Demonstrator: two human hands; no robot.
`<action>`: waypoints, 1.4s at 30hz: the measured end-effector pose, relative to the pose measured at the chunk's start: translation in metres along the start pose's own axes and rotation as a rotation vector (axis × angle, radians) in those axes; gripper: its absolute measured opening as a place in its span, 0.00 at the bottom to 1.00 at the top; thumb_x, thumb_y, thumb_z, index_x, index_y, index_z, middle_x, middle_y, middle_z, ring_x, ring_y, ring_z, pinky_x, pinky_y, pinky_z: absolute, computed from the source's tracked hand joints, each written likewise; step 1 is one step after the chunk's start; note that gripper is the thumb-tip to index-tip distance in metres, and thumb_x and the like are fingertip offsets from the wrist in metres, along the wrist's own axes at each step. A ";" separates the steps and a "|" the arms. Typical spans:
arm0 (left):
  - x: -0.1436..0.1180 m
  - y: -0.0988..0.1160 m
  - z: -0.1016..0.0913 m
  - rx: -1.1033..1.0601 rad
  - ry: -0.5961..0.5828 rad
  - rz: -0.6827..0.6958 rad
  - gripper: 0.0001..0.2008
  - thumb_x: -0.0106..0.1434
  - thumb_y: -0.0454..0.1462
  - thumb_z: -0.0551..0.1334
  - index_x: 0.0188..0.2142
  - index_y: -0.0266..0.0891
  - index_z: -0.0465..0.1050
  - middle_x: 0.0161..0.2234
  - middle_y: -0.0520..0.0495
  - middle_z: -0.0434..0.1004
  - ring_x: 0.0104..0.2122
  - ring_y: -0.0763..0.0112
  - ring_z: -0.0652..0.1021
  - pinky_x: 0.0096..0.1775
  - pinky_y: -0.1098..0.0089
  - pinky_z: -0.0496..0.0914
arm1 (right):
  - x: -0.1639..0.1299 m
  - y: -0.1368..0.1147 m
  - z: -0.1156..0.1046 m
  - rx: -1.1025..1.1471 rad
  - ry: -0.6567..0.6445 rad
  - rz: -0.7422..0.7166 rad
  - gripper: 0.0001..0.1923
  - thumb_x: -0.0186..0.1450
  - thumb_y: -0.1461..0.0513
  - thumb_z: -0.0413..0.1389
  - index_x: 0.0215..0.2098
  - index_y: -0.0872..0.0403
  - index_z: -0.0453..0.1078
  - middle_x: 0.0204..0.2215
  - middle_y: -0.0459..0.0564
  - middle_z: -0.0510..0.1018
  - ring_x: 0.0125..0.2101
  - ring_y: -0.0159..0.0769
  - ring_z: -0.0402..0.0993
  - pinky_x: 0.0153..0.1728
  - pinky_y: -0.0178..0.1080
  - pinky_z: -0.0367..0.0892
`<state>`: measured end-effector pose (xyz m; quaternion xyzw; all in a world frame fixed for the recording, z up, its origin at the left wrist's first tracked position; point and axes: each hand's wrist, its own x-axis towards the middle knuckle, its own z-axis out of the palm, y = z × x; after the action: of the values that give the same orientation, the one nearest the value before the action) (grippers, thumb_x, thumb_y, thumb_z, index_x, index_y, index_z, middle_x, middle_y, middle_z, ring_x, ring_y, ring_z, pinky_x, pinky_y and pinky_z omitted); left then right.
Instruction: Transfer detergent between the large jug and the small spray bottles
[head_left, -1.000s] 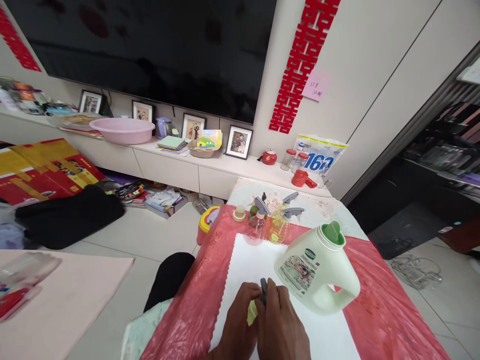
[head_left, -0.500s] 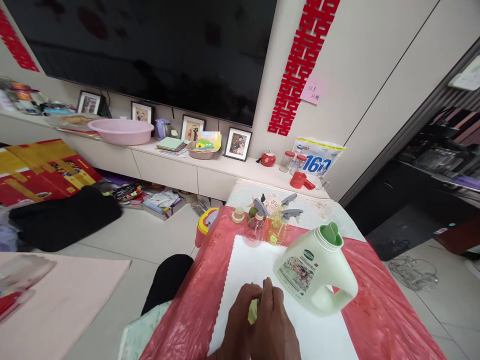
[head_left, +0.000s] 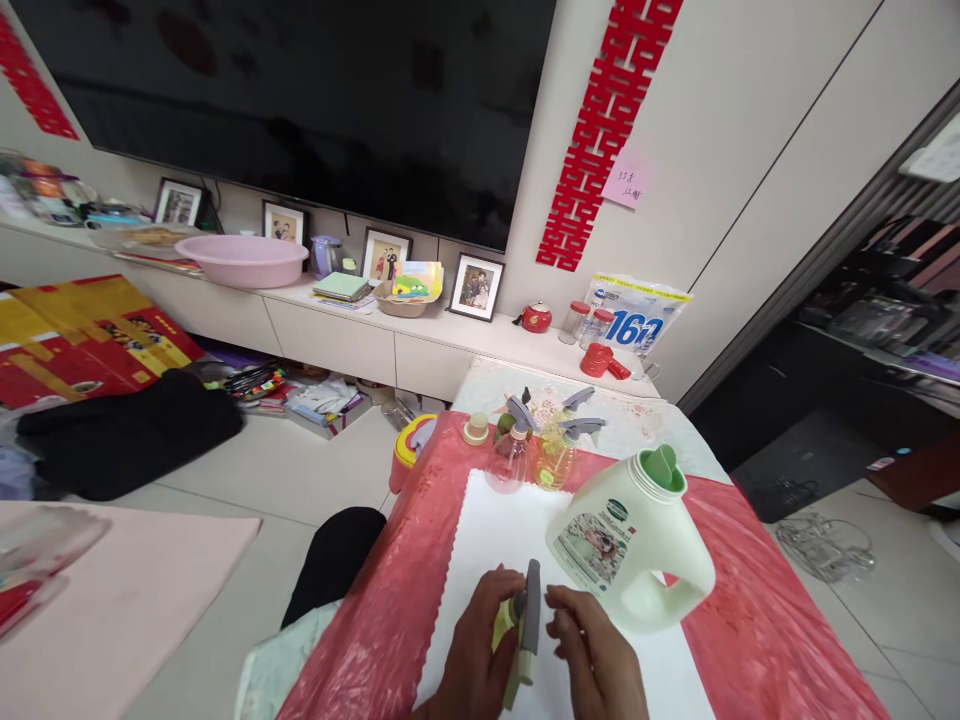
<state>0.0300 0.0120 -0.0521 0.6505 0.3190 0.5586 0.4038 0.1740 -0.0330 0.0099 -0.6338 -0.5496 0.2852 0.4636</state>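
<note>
My left hand [head_left: 469, 650] grips a small yellow-green spray bottle [head_left: 501, 627] with a grey trigger head [head_left: 530, 620], low on the white sheet [head_left: 495, 530]. My right hand [head_left: 596, 655] hovers just right of the grey head, fingers curled and apart, fingertips near it but holding nothing. A large pale-green detergent jug [head_left: 634, 545] with a green cap stands right behind my hands. Beyond it cluster several small spray bottles [head_left: 536, 440] with grey triggers.
The table wears a red plastic cover [head_left: 750, 610]. A small beige cap [head_left: 476, 428] sits near its far left corner. A yellow-lidded container [head_left: 409, 450] stands on the floor by the table. A low cabinet [head_left: 337, 335] with picture frames and a pink basin [head_left: 244, 260] runs along the wall.
My right hand has come off the spray head and moved right, uncovering the grey trigger. The left hand keeps hold of the small bottle.
</note>
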 end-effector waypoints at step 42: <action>-0.005 -0.017 -0.005 0.108 -0.086 0.064 0.18 0.73 0.43 0.54 0.58 0.47 0.72 0.53 0.43 0.79 0.55 0.57 0.77 0.61 0.54 0.69 | -0.011 0.052 0.058 0.201 0.250 -0.251 0.19 0.75 0.47 0.54 0.53 0.50 0.75 0.47 0.53 0.70 0.44 0.37 0.70 0.40 0.34 0.70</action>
<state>0.0245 0.0162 -0.0688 0.7046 0.3101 0.5247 0.3633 0.1432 -0.0253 -0.0622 -0.5414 -0.5312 0.1980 0.6209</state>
